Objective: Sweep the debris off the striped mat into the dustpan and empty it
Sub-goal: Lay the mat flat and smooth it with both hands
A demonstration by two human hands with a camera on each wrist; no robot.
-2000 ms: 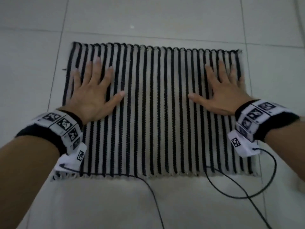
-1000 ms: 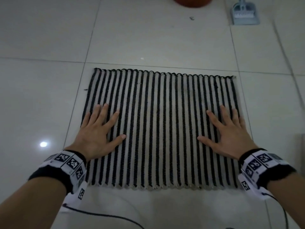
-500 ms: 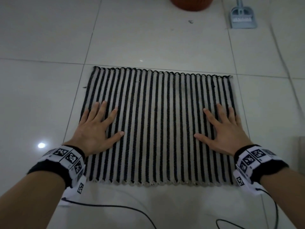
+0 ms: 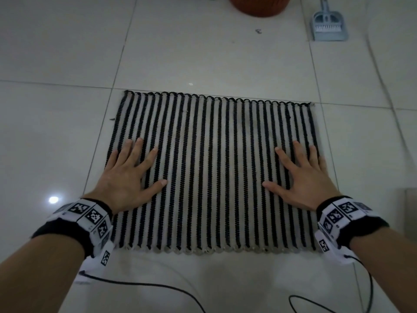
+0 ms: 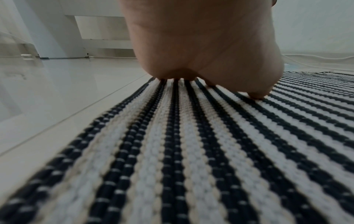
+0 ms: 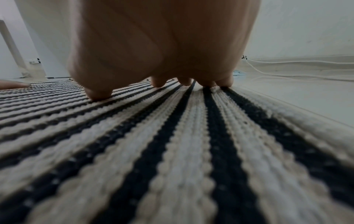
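Both hands down on the mat (image 4: 212,172), and nothing's been swept yet. Left hand (image 4: 128,177) lies flat w/ fingers spread, palm pressed on the stripes near its own outer edge of the mat; right hand (image 4: 302,179) mirrors it on the opposite side, fingers splayed, also flat. Neither holds anything. Wrist views agree: left fingertips (image 5: 257,94) touch the weave, right fingertips (image 6: 98,95) likewise.

Dustpan (image 4: 329,26) sits on the floor well ahead of the right hand, past the far edge of the mat and a bit outward, w/ a small brush (image 4: 328,27) lying inside it. An orange round thing (image 4: 259,5) stands further ahead, roughly between the two hands' lines, cut off by the frame, can't say what it is. One dark speck (image 4: 258,30) on the tile (image 4: 67,53) near it. Debris on the mat itself? Too small to make out from here, maybe faint bits.

So my read: this is the pre-sweep stage, hands just steadying or flattening the mat. Next move prob. needs the right hand off the mat and reaching fwd for the dustpan and brush, since that's the nearer hand. Left could hold the mat down so it doesn't slide on the glossy tile.
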